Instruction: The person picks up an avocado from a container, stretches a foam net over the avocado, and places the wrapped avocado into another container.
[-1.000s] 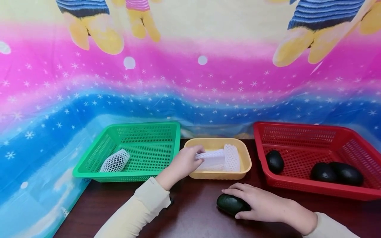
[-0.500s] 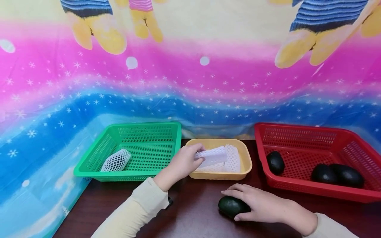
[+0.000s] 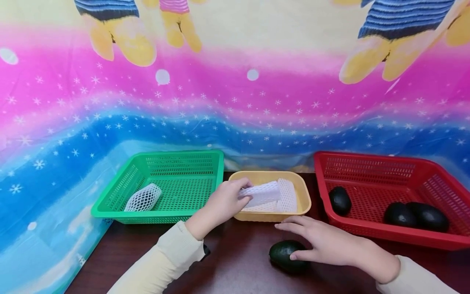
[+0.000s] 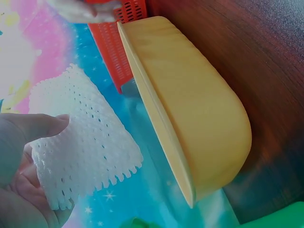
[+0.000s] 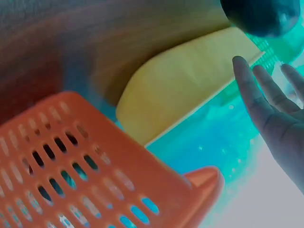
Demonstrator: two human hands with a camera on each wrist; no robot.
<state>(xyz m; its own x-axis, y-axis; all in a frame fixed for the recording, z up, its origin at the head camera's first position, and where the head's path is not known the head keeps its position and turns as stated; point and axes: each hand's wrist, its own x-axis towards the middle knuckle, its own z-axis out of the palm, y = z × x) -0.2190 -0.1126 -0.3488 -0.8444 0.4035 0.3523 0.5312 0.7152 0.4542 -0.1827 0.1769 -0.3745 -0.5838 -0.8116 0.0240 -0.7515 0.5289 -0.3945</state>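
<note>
My left hand (image 3: 228, 199) pinches a white foam net sleeve (image 3: 265, 192) between thumb and fingers, over the yellow bin (image 3: 271, 217). The left wrist view shows this flattened sleeve (image 4: 90, 142) with the thumb across it. More white foam netting (image 3: 288, 196) lies in the bin. My right hand (image 3: 327, 245) is spread, fingers straight, above a dark green avocado (image 3: 284, 254) on the table; its thumb overlaps the fruit in the head view. In the right wrist view the avocado (image 5: 261, 14) shows apart from the extended fingers (image 5: 251, 90).
At left stands a green basket (image 3: 154, 216) with one net-wrapped fruit (image 3: 144, 198). The red basket (image 3: 367, 228) at right holds 3 avocados (image 3: 340, 201). A printed cloth (image 3: 235, 102) hangs behind the dark wooden table (image 3: 235, 261).
My right hand has let go of the avocado, its fingers lifting up and away while the fruit stays on the table. The left hand keeps hold of the foam net sleeve, almost unmoved.
</note>
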